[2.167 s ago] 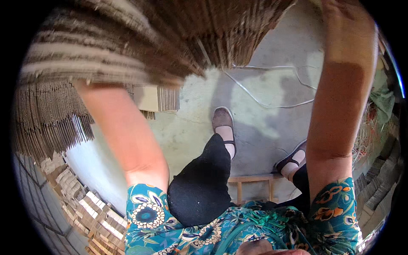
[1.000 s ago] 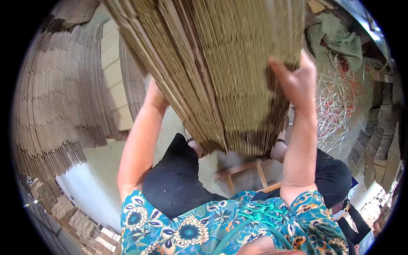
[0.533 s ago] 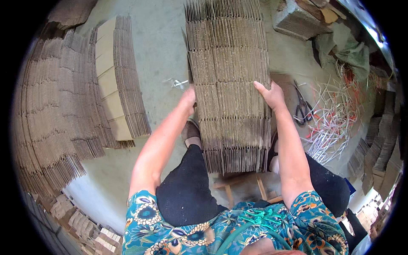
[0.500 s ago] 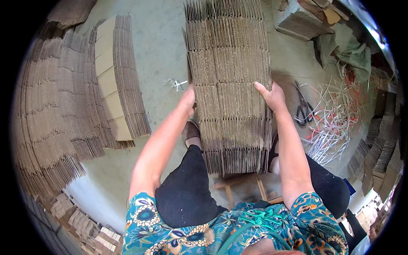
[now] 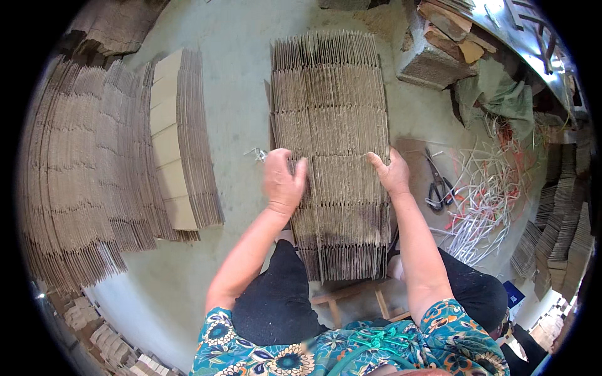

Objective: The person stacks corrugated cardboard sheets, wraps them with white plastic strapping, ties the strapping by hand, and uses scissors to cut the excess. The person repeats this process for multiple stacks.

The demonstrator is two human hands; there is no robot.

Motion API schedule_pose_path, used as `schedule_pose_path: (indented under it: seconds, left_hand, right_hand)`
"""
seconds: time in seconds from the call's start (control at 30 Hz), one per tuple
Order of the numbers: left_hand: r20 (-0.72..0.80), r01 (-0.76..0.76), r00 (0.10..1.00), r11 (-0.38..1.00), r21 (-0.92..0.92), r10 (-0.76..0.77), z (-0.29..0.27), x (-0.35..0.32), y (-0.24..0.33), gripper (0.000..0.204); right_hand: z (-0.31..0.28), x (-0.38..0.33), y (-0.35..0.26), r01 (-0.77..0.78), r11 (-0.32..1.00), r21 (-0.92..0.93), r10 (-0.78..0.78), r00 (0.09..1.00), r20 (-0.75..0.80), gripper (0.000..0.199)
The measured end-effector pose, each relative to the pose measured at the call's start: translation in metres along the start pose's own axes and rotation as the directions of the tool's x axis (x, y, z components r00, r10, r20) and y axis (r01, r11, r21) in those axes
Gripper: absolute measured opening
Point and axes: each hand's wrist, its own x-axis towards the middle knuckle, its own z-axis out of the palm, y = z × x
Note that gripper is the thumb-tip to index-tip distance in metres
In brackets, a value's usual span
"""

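Observation:
A long bundle of brown corrugated cardboard dividers [image 5: 342, 135], packed on edge in several rows, lies in front of me between my feet. My left hand [image 5: 284, 183] is over its left edge, thumb apart from the fingers and back of the hand showing. Against the right side rests my right hand [image 5: 393, 173], its thumb on the upper face and its other fingers partly hidden down the side. A small piece of white strapping [image 5: 256, 153] lies on the floor left of the bundle.
Larger rows of cardboard dividers [image 5: 69, 169] stand at the left, beside a bundle with pale faces [image 5: 172, 150]. Black-handled scissors [image 5: 439, 188] and a tangle of white and red straps [image 5: 486, 200] lie at the right. A concrete block [image 5: 433, 59] is farther back.
The bundle appears lower in view, with its far end now showing. My left hand has come off the bundle's left side and up over its edge. My right hand remains at the right side.

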Motion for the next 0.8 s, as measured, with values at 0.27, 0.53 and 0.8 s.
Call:
schedule_pose_path:
  seconds: [0.27, 0.53, 0.8]
  left_hand:
    - [0.591, -0.699, 0.553, 0.713, -0.056, 0.588, 0.04, -0.006, 0.055, 0.073]
    - [0.661, -0.705, 0.498, 0.706, -0.068, 0.562, 0.038, -0.003, 0.058, 0.068]
    - [0.641, -0.688, 0.506, 0.718, -0.103, 0.577, 0.038, -0.001, 0.056, 0.067]
  right_hand:
    - [0.004, 0.024, 0.015, -0.093, 0.989, 0.112, 0.094, 0.996, -0.001, 0.05]
    - [-0.021, 0.151, -0.025, 0.276, 0.954, 0.122, -0.257, 0.955, -0.149, 0.071]
    - [-0.029, 0.204, -0.034, 0.283, 0.927, -0.244, -0.262, 0.958, 0.116, 0.067]
